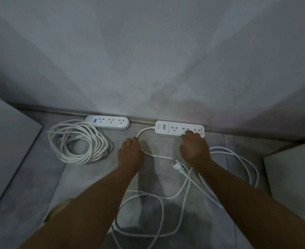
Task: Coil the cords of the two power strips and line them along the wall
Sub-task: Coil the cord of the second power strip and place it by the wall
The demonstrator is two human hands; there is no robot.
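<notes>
1. Pressing down on the right end of the rectangular power strip (179, 129), the right hand (195, 150) has its fingers (188, 134) lying close together, flat on the socket face, gripping nothing.
2. The left hand (131, 153) rests at the bend where the loose cord (175, 194) leaves that strip's left end; its fingers are curled and seem to close over the cord, though the dim light makes the grip hard to judge.
3. That strip lies against the foot of the wall (148, 60), toward the right.
4. Its cord sprawls uncoiled in wide loops over the grey floor (31, 177), between and under the forearms and out to the right; its plug (177, 166) lies just beside the right wrist.
5. A rounded power strip (107, 122) sits against the same wall to the left, well apart from the first, with a small blue light near its left end.
6. The coiled cord (78, 141) of this one lies in a neat ring on the floor just in front of it, to its left.
7. Pale panels (7, 141) flank the floor on the left and right edges, and the room is dim.
</notes>
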